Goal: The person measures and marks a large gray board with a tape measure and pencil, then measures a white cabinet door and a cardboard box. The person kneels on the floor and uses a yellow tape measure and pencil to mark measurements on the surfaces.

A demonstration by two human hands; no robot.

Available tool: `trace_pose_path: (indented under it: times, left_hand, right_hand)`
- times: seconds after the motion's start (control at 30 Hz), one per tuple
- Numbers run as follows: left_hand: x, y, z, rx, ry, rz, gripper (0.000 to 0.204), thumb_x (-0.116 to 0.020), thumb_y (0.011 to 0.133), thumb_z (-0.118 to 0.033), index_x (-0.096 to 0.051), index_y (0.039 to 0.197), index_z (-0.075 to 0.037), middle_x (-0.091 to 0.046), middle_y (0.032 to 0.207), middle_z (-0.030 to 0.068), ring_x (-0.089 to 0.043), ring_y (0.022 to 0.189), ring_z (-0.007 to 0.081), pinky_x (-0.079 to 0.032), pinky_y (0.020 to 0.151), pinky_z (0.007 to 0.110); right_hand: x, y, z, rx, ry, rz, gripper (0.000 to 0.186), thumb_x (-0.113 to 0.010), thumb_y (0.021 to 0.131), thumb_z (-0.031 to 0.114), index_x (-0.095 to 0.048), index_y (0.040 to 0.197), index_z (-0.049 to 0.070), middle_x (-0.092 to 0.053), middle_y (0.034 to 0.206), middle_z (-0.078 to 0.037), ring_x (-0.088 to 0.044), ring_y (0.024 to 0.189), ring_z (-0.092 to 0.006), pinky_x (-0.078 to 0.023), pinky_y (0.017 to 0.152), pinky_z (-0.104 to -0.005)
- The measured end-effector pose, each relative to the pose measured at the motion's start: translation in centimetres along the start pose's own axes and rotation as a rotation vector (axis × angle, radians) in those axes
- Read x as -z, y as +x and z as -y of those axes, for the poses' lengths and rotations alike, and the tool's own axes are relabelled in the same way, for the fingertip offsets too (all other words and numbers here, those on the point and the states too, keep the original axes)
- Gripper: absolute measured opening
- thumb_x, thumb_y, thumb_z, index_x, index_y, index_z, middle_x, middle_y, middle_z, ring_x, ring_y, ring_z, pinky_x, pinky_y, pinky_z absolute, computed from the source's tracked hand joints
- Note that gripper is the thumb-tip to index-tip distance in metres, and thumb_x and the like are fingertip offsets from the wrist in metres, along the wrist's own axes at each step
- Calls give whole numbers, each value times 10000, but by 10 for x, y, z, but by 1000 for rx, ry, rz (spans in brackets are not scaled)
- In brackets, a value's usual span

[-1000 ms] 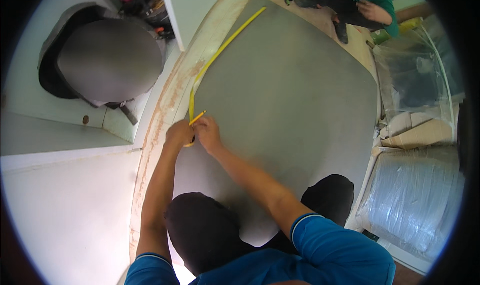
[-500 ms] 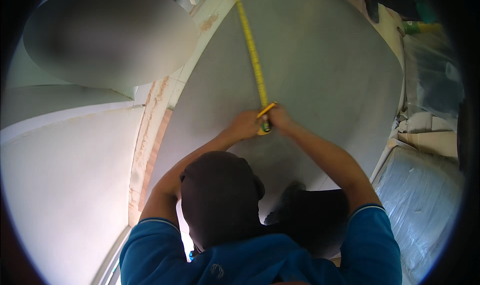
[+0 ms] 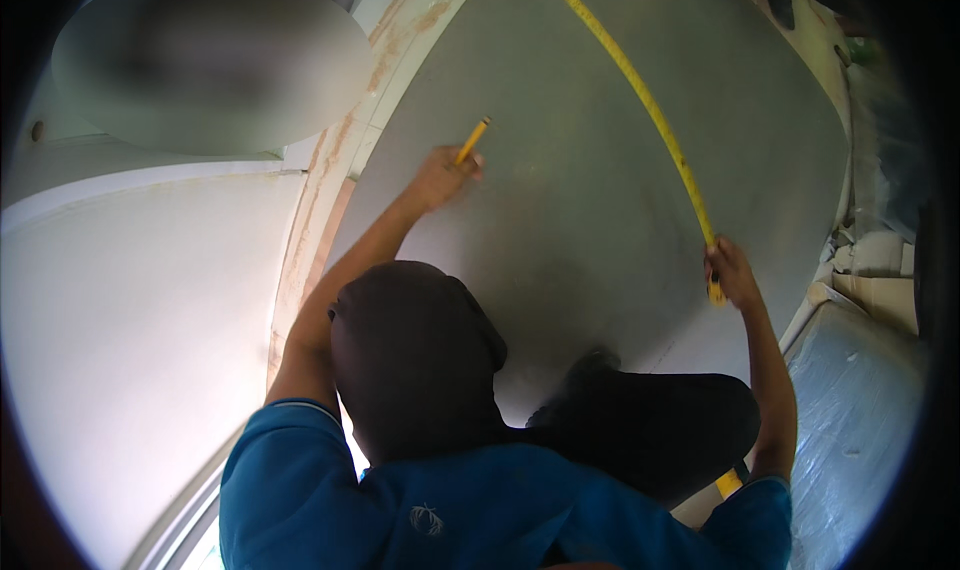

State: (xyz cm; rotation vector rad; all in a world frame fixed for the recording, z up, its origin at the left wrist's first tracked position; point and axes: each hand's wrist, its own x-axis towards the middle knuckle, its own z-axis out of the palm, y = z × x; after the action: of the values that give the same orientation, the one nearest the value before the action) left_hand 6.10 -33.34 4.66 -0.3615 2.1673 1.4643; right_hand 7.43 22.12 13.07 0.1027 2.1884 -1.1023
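The hands, together at mid-sheet half a second ago, are now apart. The left hand (image 3: 445,178) grips a pencil (image 3: 473,140) over the left part of the grey sheet (image 3: 560,210); the right hand (image 3: 735,268) is closed on the tape (image 3: 652,110), which has swung rightward across the sheet, so any measuring seems shifted to that side.

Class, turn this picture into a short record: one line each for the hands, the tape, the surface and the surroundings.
Left hand: holds a yellow pencil
Right hand: holds a yellow tape measure
Tape blade: extended over the grey sheet, curving from the right hand to the picture's top edge; far end out of view
Surface: large grey sheet
Person's left: white panel
Person's right: plastic-wrapped bundle
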Motion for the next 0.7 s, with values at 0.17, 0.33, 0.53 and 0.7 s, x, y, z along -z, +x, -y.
trace_pose_path:
  times: [0.17, 0.33, 0.53, 0.7]
  left_hand:
    - [80, 28, 16, 171, -694, -481, 301, -509, 1025, -256, -578, 1241, -58, -703, 948, 115, -455, 527, 103, -355, 449, 250]
    - [130, 45, 35, 112, -1023, -455, 398, -373, 1101, -297, -429, 1415, -59, -708, 1096, 227, -461, 538, 114, -339, 443, 222]
    - [136, 81, 35, 106, -675, -312, 299, -566, 1023, -180, -536, 1299, -70, -716, 973, 115, -499, 574, 97, -376, 449, 229]
    - [137, 112, 46, 110, -62, -542, 259, -665, 962, -242, -701, 1139, -57, -621, 733, 25, -446, 563, 75, -339, 465, 239]
  right_hand:
    - [-27, -63, -65, -180, 126, 180, 265, -563, 1012, 271, -576, 830, 79, -573, 693, -2, -550, 634, -106, -447, 611, -281]
    - [-32, -107, -111, -320, 213, 317, 197, -548, 1006, 176, -619, 869, 54, -578, 682, -8, -567, 634, -117, -452, 611, -288]
    - [-15, -115, -128, -375, 148, 297, 202, -553, 1003, 156, -628, 868, 25, -586, 679, -25, -539, 594, -118, -434, 592, -276]
    - [5, -96, -123, -382, 95, 243, 192, -539, 1003, 115, -628, 849, 42, -591, 690, -26, -554, 612, -122, -442, 598, -286]
